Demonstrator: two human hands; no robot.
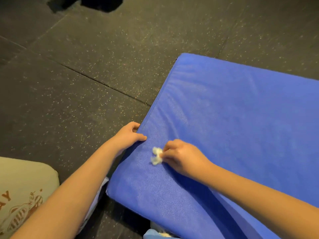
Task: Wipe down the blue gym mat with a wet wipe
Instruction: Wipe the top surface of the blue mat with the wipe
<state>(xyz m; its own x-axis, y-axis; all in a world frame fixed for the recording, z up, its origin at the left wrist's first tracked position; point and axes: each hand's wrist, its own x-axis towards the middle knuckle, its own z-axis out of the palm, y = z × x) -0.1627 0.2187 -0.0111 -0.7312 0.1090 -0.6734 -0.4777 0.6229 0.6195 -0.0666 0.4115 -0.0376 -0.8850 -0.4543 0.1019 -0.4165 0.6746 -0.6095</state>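
The blue gym mat (pixel 233 128) lay on the dark speckled floor (pixel 82 69) before me. My left hand (pixel 128 135) gripped its near edge, thumb on top, while my right hand (pixel 181 156) pinched a crumpled white wet wipe (pixel 156 155) against its surface.

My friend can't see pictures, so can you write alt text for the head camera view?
A person's right hand pinches a crumpled white wipe against a blue gym mat, while the left hand grips the mat's edge. The mat lies on dark speckled floor.
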